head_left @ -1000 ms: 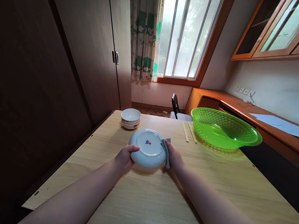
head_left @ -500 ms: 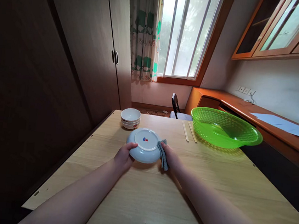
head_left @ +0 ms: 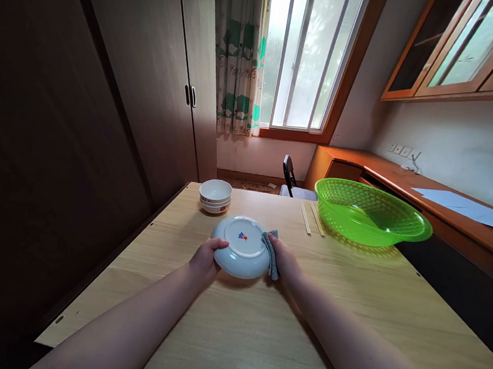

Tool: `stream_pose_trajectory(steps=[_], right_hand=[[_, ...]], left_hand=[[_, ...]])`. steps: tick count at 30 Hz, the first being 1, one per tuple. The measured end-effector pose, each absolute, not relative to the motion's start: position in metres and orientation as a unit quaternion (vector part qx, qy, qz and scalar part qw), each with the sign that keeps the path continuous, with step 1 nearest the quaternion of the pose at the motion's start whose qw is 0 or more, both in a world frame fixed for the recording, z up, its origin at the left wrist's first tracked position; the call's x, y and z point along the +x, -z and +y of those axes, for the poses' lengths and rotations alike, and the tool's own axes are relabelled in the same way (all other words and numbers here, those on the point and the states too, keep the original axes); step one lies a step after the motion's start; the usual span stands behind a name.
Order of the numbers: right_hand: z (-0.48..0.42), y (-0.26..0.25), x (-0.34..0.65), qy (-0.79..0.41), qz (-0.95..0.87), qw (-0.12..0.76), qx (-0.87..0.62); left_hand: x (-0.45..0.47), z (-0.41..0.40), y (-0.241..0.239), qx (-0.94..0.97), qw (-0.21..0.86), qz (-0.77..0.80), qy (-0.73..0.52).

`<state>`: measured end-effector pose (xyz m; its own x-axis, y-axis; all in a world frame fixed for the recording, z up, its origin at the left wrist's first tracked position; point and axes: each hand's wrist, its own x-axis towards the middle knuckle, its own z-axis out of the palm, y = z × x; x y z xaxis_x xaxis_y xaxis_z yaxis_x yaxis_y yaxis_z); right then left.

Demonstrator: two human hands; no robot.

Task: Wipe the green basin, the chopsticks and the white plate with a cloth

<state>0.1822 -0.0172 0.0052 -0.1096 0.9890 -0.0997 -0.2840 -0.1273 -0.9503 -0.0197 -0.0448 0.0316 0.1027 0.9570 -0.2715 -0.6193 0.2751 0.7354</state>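
Note:
Above the wooden table (head_left: pixel 196 326), a white plate (head_left: pixel 238 266) is held with its underside towards me, showing a foot ring and a small blue and red mark. My left hand (head_left: pixel 207 255) grips its left edge, thumb on the underside and fingers hidden behind. A grey-blue cloth (head_left: pixel 271 252) is pinched in my right hand (head_left: pixel 285 256) against the plate's right rim. Just beyond the plate stands a stack of white bowls (head_left: pixel 215 193) with red decoration.
Pale chopsticks (head_left: pixel 306 218) lie in two groups beside a large green plastic basket (head_left: pixel 369 232) at the table's far right. A dark chair (head_left: pixel 289 174) is behind the table. Along the right wall runs a wooden desk (head_left: pixel 389 169) with papers (head_left: pixel 468 208); a dark wardrobe (head_left: pixel 153 69) lines the left.
The plate has turned a little in my hands, its mark now at another angle, and shifted slightly nearer and to the right. The cloth stays at its right rim.

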Motion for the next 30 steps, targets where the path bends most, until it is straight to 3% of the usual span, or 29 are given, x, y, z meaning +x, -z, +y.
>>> stream_pose_trajectory(steps=[30], right_hand=[[-0.017,-0.004,0.184,-0.627,-0.376,0.525,-0.435]], left_hand=[[-0.019,-0.049,-0.036,0.311,0.714,0.338,-0.529]])
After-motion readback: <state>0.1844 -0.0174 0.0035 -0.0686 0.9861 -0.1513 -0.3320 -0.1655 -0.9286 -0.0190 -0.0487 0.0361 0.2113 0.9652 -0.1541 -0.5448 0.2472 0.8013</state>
